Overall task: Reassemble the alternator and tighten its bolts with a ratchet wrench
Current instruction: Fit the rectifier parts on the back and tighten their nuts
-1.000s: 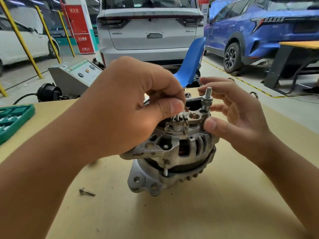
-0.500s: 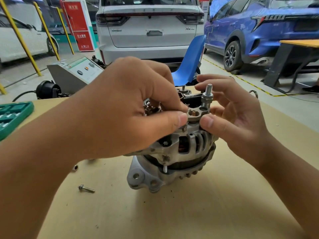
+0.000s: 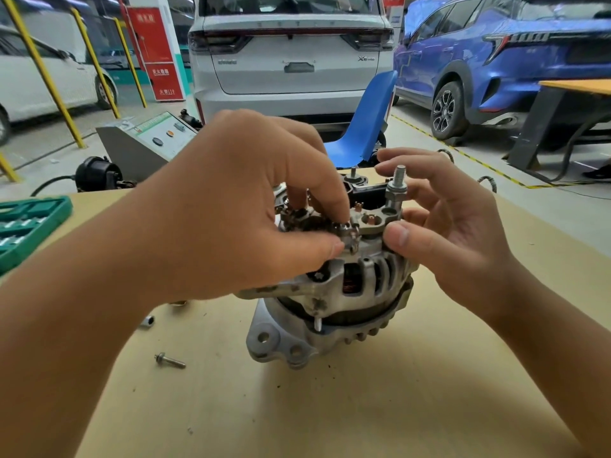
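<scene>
Working on the alternator [image 3: 334, 292] right now, which sits in the middle of the tan table [image 3: 330, 408] with its mounting ears toward me and the rectifier end facing up. My left hand [image 3: 231, 206] is curled over the top of it, thumb and index finger pinching a small metal terminal bit [image 3: 349, 233] on the rectifier plate [image 3: 370, 223], so that hand is definitely clamped on something. My right hand [image 3: 453, 226] is on the other side: thumb pressed against the edge of the plate, other fingers loosely curved behind the threaded stud [image 3: 397, 186] that sticks straight up. It's more steadying than grabbing, fingers relaxed, not wrapped around anything.

A loose bolt [image 3: 169, 360] lies on the table to my left, well apart from the housing, and a small socket-looking piece [image 3: 148, 322] sits a bit further back near my forearm. Green tool tray [image 3: 29, 226] is at the far left edge of the table. Behind the table there's a blue chair [image 3: 367, 127], a grey tester box [image 3: 145, 140], a white SUV [image 3: 291, 54] and a blue car [image 3: 496, 61].
</scene>
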Available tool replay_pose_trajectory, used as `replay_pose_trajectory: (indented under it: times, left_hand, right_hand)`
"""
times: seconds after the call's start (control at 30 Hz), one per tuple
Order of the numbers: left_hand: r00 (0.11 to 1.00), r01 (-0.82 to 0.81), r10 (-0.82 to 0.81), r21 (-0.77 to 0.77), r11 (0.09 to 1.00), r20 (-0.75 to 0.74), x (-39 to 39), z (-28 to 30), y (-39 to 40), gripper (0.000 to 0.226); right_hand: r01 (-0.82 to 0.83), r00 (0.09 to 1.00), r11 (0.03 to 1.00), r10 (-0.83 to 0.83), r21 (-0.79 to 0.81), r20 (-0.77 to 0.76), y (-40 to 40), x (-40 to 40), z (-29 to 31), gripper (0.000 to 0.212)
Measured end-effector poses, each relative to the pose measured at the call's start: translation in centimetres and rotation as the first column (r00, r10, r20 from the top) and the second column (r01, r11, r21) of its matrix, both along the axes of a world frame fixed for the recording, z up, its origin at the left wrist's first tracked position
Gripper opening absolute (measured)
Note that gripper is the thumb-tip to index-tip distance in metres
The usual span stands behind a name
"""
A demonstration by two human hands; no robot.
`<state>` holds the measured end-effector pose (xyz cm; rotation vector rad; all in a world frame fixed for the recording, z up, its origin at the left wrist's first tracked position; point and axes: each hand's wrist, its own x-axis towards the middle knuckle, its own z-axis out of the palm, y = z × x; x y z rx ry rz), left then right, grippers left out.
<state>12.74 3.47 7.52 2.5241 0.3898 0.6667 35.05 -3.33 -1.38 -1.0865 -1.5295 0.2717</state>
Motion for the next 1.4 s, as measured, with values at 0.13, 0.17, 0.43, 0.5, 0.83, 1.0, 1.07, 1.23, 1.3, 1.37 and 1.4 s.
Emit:
replay_pose_trajectory:
  times: [0.13, 0.17, 0.43, 0.5, 0.83, 1.0, 1.07, 1.23, 1.3, 1.37, 1.4]
  left_hand:
    - [1.000, -0.023, 0.026, 0.139, 0.990, -0.015, -0.1, 0.0, 0.1, 0.014]
    - [0.999, -0.040, 0.042, 0.190, 0.981, -0.008, -0.2, 0.0, 0.1, 0.016]
    - [0.999, -0.005, 0.018, 0.304, 0.953, -0.043, -0.6, 0.1, 0.7, 0.018]
    - [1.000, -0.004, 0.008, 0.272, 0.962, -0.015, -0.8, -0.1, 0.7, 0.013]
    - [0.988, -0.144, 0.121, 0.288, 0.947, 0.096, -0.7, -0.7, -0.5, 0.008]
    - [0.990, -0.079, 0.048, 0.244, 0.966, 0.133, -0.8, -1.3, 0.0, 0.005]
    - [0.989, -0.077, 0.042, 0.249, 0.965, 0.144, -0.7, -1.5, 0.1, 0.006]
    - [0.995, -0.061, 0.029, 0.353, 0.934, 0.093, -1.1, -1.6, 0.3, 0.011]
    - [0.998, -0.030, 0.004, 0.368, 0.929, 0.069, -2.3, -1.5, 0.6, 0.017]
    - [0.993, -0.051, 0.013, 0.332, 0.942, 0.117, -4.5, -1.5, 1.8, 0.023]
    - [0.989, -0.092, 0.052, 0.301, 0.949, 0.137, -6.0, -1.7, 2.5, 0.022]
  right_hand:
    - [-0.010, 1.000, 1.000, 0.010, -0.006, -0.016, 0.0, 0.1, 0.0, 0.053]
    - [-0.012, 1.000, 1.000, 0.012, -0.008, -0.018, 0.0, 0.1, 0.0, 0.054]
    - [-0.024, 1.000, 0.999, 0.024, -0.031, -0.013, 0.0, 0.2, 0.1, 0.054]
    - [-0.014, 1.000, 0.999, 0.014, -0.029, -0.011, 0.0, 0.2, 0.0, 0.054]
    - [0.022, 0.996, 0.999, -0.025, -0.035, -0.085, 0.2, -0.8, -0.3, 0.068]
    - [0.027, 0.997, 0.999, -0.029, -0.022, -0.065, 0.1, -1.0, -0.2, 0.065]
    - [0.014, 0.998, 1.000, -0.015, -0.011, -0.061, 0.2, -1.0, -0.1, 0.057]
    - [-0.027, 0.998, 0.999, 0.025, -0.039, -0.051, 0.1, -0.6, 0.3, 0.049]
    - [-0.029, 0.998, 0.998, 0.025, -0.056, -0.063, 0.0, -0.7, 0.4, 0.052]
    - [-0.016, 0.996, 0.998, 0.010, -0.061, -0.090, -0.1, -0.8, 0.3, 0.054]
    - [-0.013, 0.995, 0.998, 0.006, -0.064, -0.100, -0.1, -0.9, 0.2, 0.055]
